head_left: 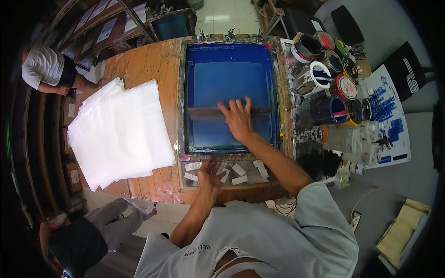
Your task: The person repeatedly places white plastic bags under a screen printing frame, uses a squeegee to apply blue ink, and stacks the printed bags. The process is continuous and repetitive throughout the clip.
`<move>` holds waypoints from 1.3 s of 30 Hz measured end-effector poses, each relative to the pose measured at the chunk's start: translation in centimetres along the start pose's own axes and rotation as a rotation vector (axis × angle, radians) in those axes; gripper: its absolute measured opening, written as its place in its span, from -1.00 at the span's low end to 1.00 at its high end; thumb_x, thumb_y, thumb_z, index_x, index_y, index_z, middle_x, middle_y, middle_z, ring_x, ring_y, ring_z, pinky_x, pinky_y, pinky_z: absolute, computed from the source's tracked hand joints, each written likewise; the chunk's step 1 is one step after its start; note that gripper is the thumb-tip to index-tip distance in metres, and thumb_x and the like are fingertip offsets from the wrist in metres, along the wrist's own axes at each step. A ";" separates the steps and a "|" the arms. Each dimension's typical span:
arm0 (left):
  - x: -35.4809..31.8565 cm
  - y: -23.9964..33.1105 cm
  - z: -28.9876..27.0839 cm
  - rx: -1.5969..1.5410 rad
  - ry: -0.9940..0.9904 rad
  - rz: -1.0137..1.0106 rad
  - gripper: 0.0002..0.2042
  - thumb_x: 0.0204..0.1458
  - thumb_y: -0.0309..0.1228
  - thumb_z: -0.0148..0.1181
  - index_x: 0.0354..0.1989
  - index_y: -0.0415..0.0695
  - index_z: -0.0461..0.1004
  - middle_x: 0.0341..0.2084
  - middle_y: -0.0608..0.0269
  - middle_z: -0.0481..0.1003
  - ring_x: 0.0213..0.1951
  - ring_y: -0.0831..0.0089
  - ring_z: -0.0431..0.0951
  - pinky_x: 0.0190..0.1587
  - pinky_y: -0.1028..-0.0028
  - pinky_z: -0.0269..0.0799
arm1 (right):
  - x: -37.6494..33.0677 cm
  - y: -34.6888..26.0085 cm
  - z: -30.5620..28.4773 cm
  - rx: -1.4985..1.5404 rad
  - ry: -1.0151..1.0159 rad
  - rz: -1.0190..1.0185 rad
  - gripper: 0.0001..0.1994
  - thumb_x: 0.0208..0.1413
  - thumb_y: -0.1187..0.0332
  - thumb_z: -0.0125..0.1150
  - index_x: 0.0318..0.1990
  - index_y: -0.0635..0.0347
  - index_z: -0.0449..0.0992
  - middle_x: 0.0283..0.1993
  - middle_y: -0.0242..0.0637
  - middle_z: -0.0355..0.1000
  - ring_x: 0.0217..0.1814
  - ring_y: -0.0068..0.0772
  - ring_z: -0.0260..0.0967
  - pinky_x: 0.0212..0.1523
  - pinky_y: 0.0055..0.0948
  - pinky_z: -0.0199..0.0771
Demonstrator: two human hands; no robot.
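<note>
A blue screen-printing frame (pixel 227 83) lies on the wooden table, held by clamps at its far edge. My right hand (pixel 239 119) grips a long dark squeegee (pixel 211 111) that spans the screen crosswise, a little below its middle. Several fingers curl over the squeegee's top. At the frame's near edge, my left hand (pixel 210 177) has its fingers apart and holds nothing that I can see; the fingertips reach the frame's rim. White tape pieces (pixel 239 180) are stuck on the board beside that hand.
A stack of white sheets (pixel 123 134) covers the table's left part. Ink cans and tubs (pixel 324 69) crowd the right side, with a blue-printed sheet (pixel 389 116) beyond. Two people (pixel 46 65) are at the left, near shelves. Metal clamps (pixel 230 33) stand at the back.
</note>
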State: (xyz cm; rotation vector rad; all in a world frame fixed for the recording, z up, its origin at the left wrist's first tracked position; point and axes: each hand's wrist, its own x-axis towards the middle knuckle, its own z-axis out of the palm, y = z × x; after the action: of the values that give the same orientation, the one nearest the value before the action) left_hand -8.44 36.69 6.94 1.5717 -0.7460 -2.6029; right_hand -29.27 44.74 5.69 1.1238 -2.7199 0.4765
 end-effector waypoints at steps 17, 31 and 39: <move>-0.7 -0.1 0.0 -0.102 0.100 0.006 -0.82 0.15 -0.24 0.32 -0.23 0.08 0.42 -0.24 0.35 0.42 0.04 0.26 0.43 0.19 -0.26 0.21 | 21.0 12.0 2.0 -0.017 -0.106 0.020 -0.36 -0.02 0.44 0.47 0.28 -0.03 0.41 0.02 -0.16 0.43 0.22 -0.11 0.33 0.26 0.04 0.16; -1.7 0.2 -0.4 -0.092 0.010 0.097 -0.74 0.13 -0.33 0.35 -0.10 -0.03 0.40 -0.22 0.28 0.50 -0.10 0.27 0.55 0.14 -0.11 0.42 | 20.9 12.5 2.6 -0.120 0.148 0.022 -0.54 0.12 0.50 0.28 0.18 -0.09 0.45 -0.01 -0.15 0.41 0.14 -0.09 0.33 0.12 -0.02 0.18; -1.3 1.3 -1.1 -0.042 -0.149 0.135 -0.72 0.12 -0.38 0.37 -0.08 -0.11 0.41 -0.16 0.22 0.54 -0.07 0.17 0.59 0.19 -0.08 0.42 | 15.6 7.9 -4.5 0.038 -0.282 0.144 -0.55 0.18 0.39 0.28 0.24 -0.03 0.39 0.07 -0.08 0.48 0.23 0.03 0.37 0.20 0.15 0.20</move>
State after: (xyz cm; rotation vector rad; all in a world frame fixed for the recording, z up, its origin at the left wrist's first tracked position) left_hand -7.14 35.44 8.11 1.2801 -0.7711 -2.6394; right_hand -45.81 41.31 12.18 1.0823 -3.0635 0.4189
